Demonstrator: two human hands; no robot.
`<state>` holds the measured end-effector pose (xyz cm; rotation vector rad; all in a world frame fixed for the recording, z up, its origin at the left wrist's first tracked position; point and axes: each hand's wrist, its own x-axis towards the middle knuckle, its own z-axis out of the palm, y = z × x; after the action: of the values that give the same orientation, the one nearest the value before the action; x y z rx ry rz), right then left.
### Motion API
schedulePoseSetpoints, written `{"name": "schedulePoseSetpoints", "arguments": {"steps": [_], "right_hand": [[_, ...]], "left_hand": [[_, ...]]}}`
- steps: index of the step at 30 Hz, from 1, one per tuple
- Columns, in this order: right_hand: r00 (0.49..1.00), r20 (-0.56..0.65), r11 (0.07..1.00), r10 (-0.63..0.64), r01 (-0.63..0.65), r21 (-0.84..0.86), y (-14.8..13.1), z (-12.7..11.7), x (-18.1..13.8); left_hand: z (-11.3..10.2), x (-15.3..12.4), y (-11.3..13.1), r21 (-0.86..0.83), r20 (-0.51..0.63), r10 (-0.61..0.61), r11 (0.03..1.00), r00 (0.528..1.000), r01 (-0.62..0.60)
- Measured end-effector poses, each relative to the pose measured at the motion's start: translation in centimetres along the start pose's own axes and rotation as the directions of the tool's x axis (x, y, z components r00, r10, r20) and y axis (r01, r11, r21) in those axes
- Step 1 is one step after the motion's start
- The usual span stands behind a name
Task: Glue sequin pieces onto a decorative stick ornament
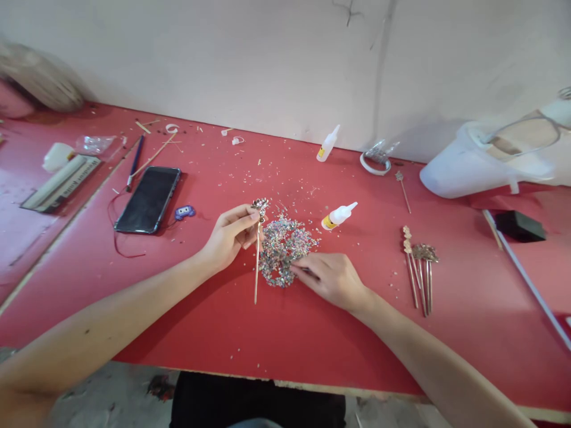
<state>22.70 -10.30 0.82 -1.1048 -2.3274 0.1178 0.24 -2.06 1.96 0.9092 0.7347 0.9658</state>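
My left hand (229,236) pinches the decorated top of a gold hair stick (257,261), whose shaft points down toward me over the red table (223,321). My right hand (332,276) rests palm down at the near right edge of a pile of small glittery beads (282,246), fingers closed round a thin dark tool whose tip touches the beads. A small glue bottle (339,215) with a yellow label lies just beyond the pile.
Several finished gold hair sticks (420,267) lie to the right. A black phone (148,199) lies at left with a cable. A second glue bottle (328,144), a white ring (375,163), a white plastic bag (482,160) and a black box (520,226) sit farther back and right.
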Motion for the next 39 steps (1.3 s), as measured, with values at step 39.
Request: {"name": "schedulePoseSetpoints", "arguments": {"steps": [39], "right_hand": [[0.968,0.149,0.913,0.203,-0.242,0.328,2.6,-1.1,0.0]], "left_hand": [[-0.1,-0.3,-0.5,0.112,0.167,0.009,0.993,0.986,-0.029]]}}
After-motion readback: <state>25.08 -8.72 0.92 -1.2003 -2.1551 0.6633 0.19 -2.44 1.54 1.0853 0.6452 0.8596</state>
